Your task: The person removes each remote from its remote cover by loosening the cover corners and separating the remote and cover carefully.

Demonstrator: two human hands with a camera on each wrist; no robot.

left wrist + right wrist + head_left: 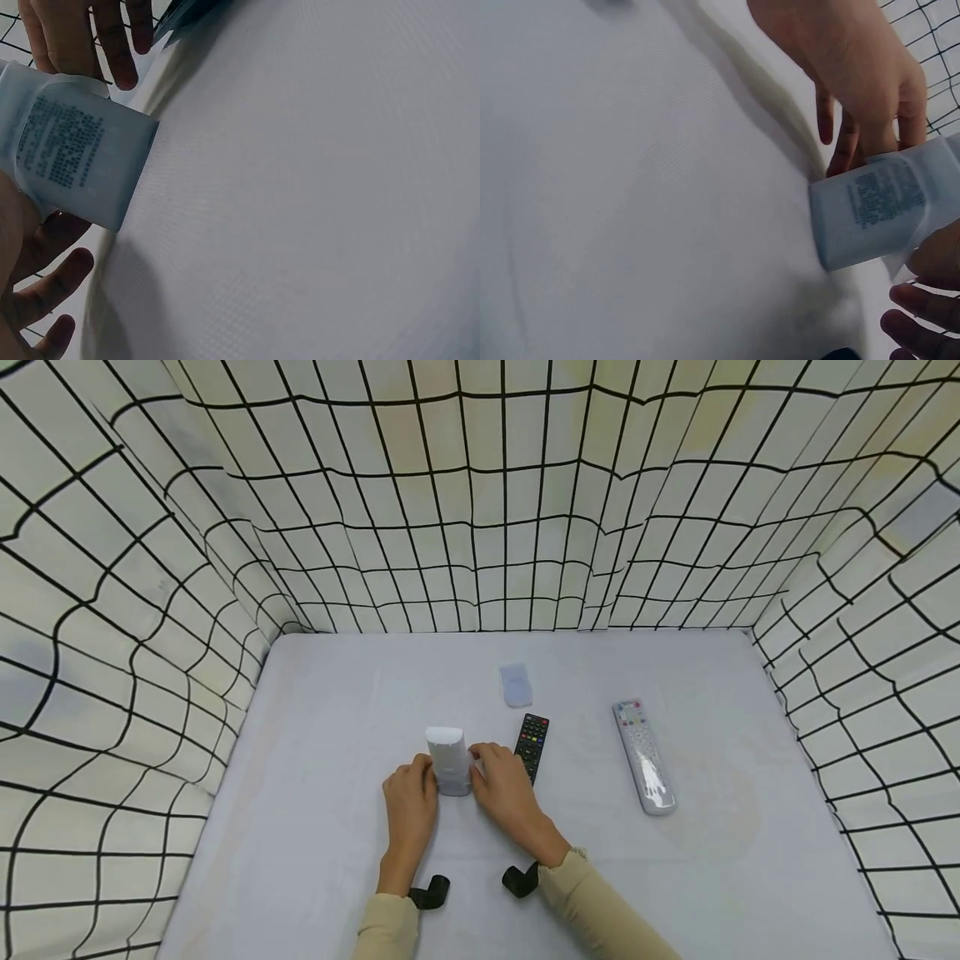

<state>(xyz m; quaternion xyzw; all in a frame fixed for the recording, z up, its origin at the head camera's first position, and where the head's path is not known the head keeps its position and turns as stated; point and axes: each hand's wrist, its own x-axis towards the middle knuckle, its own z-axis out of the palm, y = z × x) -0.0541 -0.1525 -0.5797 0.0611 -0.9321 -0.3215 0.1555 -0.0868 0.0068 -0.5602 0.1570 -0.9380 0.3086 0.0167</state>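
Note:
A white flat-sided container [448,762] stands upright on the white table between both hands. Small dark print covers one face of its lower part in the left wrist view, where a pale translucent wrap [82,82] is also visible round its middle. My left hand [411,810] grips its left side, with some fingers hidden behind it in the right wrist view. From the right, my right hand [508,789] holds the other side, thumb and index finger at its edge. A black remote control [532,739] lies just beyond the right hand, its lower end partly covered by that hand.
Farther right lies a grey remote control [643,756] in a shiny clear cover. A small pale-blue translucent packet [516,685] rests behind the black remote. Black-lined grid walls [480,543] enclose the back and sides of the white table [322,710].

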